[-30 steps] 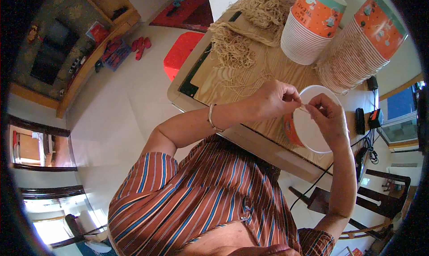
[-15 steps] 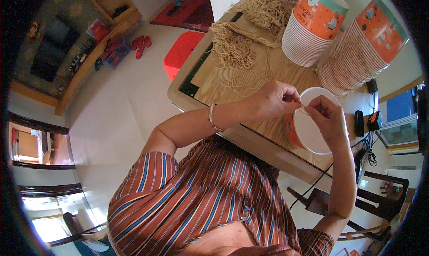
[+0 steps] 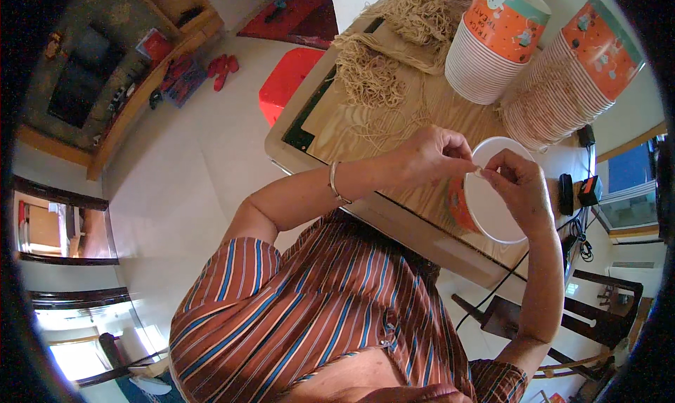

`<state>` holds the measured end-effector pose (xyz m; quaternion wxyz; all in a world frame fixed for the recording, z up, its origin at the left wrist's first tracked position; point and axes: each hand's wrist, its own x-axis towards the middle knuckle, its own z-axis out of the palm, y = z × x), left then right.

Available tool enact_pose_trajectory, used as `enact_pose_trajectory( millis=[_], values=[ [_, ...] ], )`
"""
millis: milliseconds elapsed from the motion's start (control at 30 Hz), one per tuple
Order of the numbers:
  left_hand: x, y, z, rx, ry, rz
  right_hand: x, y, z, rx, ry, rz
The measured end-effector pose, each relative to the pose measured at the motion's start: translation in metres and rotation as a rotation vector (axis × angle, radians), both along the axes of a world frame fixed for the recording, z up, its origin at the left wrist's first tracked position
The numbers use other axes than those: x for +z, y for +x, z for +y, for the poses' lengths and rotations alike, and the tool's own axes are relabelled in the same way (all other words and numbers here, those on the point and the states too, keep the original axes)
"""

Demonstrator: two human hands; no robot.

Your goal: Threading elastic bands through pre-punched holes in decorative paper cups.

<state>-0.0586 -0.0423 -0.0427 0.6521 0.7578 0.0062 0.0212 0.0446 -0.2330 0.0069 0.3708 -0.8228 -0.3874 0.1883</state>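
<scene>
My left hand (image 3: 439, 153) and my right hand (image 3: 519, 188) meet fingertip to fingertip, both pinched closed. Between them shows a small pale piece of cord (image 3: 479, 171), mostly hidden by the fingers. Directly below the hands is a paper bucket (image 3: 492, 213), white inside and orange outside, its open mouth tilted up toward me. Behind my left hand, tan cord lies in tangled heaps (image 3: 369, 72) on the wooden table (image 3: 337, 132), with loose strands trailing nearer the hand.
Two tall stacks of nested paper buckets, one upright (image 3: 485, 58) and one leaning (image 3: 562, 86), stand at the far right of the table. Black cables (image 3: 579, 238) and small dark boxes (image 3: 589, 190) lie at the right edge. A red stool (image 3: 285, 83) stands beyond the table's left side.
My right fingers have shifted very slightly at the pinch on the pale cord. The bucket, cord heaps and stacks stay in place.
</scene>
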Motion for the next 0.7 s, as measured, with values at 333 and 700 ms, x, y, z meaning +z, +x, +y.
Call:
enact_pose_trajectory(
  millis=[333, 700],
  values=[
    [-0.016, 0.004, 0.006, -0.009, -0.284, 0.073, 0.003, -0.004, 0.004, -0.007, -0.017, -0.019],
    [-0.021, -0.001, 0.010, -0.045, -0.262, 0.010, 0.008, -0.005, 0.006, 0.025, -0.045, -0.086]
  ],
)
